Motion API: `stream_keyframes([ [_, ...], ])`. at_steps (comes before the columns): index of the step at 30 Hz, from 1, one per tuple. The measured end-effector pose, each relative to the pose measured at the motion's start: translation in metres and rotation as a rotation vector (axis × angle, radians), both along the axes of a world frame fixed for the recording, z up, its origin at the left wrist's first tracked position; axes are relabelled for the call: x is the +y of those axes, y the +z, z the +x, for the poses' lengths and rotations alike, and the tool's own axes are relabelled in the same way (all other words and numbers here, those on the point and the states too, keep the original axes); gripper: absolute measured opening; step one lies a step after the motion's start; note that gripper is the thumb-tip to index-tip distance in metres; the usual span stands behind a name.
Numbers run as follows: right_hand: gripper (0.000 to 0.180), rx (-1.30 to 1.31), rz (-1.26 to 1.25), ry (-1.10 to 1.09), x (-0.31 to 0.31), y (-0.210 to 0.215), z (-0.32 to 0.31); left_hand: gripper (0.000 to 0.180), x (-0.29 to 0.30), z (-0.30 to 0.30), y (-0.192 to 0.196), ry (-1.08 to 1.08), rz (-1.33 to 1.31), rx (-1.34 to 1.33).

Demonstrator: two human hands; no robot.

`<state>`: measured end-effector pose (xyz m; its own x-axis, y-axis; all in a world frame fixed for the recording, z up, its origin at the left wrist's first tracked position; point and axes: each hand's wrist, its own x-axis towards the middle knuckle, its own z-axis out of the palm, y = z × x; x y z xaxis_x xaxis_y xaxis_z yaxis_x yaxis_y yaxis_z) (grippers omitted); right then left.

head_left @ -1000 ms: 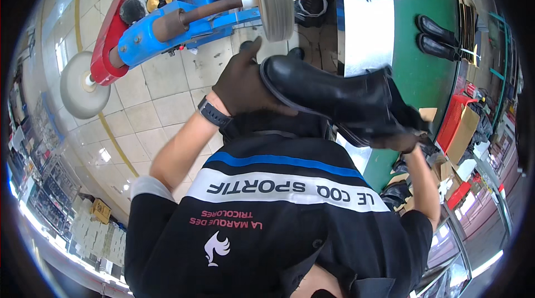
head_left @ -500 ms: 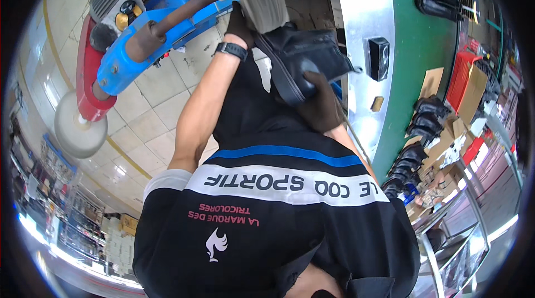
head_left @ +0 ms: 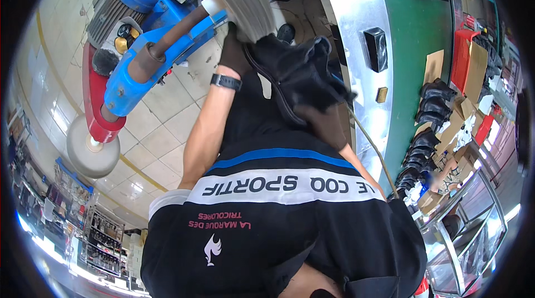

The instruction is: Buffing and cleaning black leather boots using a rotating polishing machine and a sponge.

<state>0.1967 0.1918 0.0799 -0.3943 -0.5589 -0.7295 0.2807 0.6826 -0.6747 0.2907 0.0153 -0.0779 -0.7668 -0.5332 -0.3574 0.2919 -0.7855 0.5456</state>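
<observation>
A black leather boot (head_left: 295,78) is held between my two hands, tilted, with its sole edge toward the left. Its upper side touches or nearly touches a large grey buffing wheel (head_left: 248,2), whose face looks blurred. My left hand (head_left: 234,50), in a dark glove, is at the sole side of the boot, close beside the wheel; its fingers are partly hidden. At the near end of the boot, my right hand (head_left: 326,125), in a brown glove, is closed around it.
The wheel's shaft runs left into a blue machine (head_left: 131,83) with a red guard (head_left: 95,97) and a pale round wheel (head_left: 93,147). At right, a metal ledge (head_left: 362,13) carries a black block (head_left: 375,50) and a small yellowish block (head_left: 382,95). Beyond are several black boots (head_left: 421,153).
The boot has turned in my hands, its shaft now more upright and creased. My right hand has shifted nearer to my body along the boot. The whole view has moved slightly.
</observation>
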Motion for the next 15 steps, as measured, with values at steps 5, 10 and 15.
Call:
stream_keyframes([
  [5, 0.069, 0.776, -0.150, 0.823, -0.032, 0.058, -0.009, 0.064, 0.013, 0.006, 0.022, -0.004, 0.287, -0.219],
  [10, 0.061, 0.866, 0.028, 0.979, -0.089, 0.030, -0.006, 0.057, 0.020, -0.003, 0.041, 0.050, 0.774, 0.495],
  [15, 0.057, 1.062, 0.071, 1.122, -0.109, -0.011, -0.003, 0.051, 0.027, -0.016, 0.017, 0.081, 0.879, 0.352],
])
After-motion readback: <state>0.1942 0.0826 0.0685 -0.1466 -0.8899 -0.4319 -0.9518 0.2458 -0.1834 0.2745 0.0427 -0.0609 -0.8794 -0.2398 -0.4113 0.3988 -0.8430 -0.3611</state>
